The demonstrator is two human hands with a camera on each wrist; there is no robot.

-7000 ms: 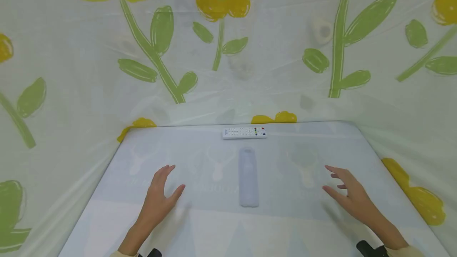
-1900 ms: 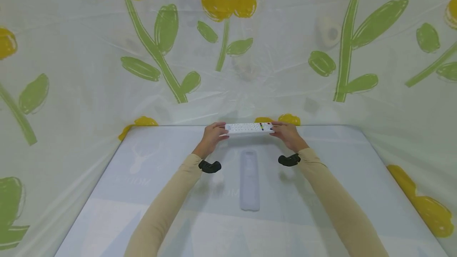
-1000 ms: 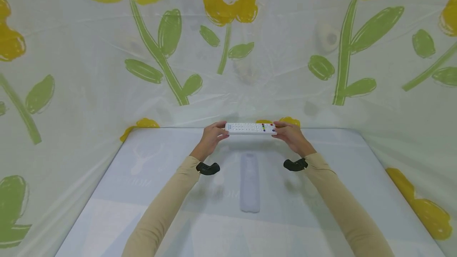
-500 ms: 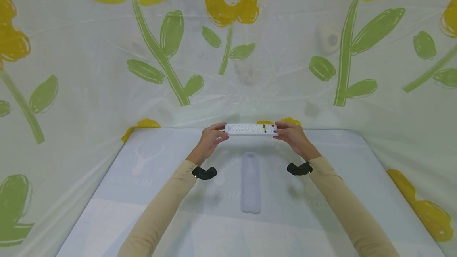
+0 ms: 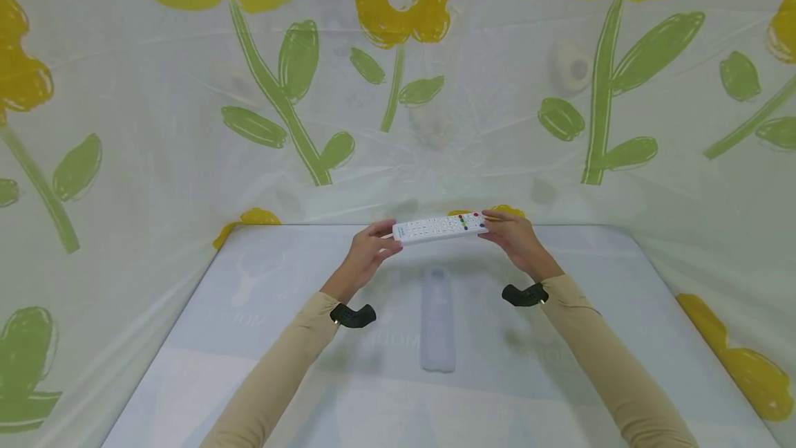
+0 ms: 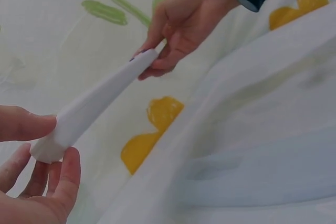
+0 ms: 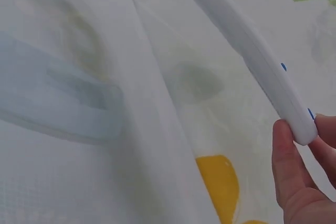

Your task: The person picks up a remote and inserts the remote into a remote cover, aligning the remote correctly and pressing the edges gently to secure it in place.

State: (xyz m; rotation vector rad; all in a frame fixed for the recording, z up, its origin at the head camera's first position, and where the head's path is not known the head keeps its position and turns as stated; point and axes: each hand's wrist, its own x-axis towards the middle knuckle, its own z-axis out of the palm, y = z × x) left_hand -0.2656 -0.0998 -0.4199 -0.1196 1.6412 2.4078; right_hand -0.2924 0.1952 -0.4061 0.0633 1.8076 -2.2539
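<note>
A white remote control (image 5: 438, 227) with rows of small buttons is held up over the far edge of the table, its right end a little higher than its left. My left hand (image 5: 368, 254) pinches the left end between thumb and fingers. At the other end, by the coloured buttons, my right hand (image 5: 517, 242) pinches it the same way. Below the remote lies a translucent, pale, long sleeve-like cover (image 5: 438, 323), flat on the table. In the left wrist view the remote control (image 6: 94, 103) shows edge-on, stretched between both hands.
The table (image 5: 205, 379) has a pale cloth with faint deer prints. A white curtain (image 5: 472, 123) with yellow flowers and green leaves hangs behind and at both sides, close to the table's far edge. Each wrist wears a black strap-mounted device (image 5: 353, 316).
The remote lay at the table's far edge with both hands apart from it; now both hands hold it in the air. In the last half second it has tilted, right end up.
</note>
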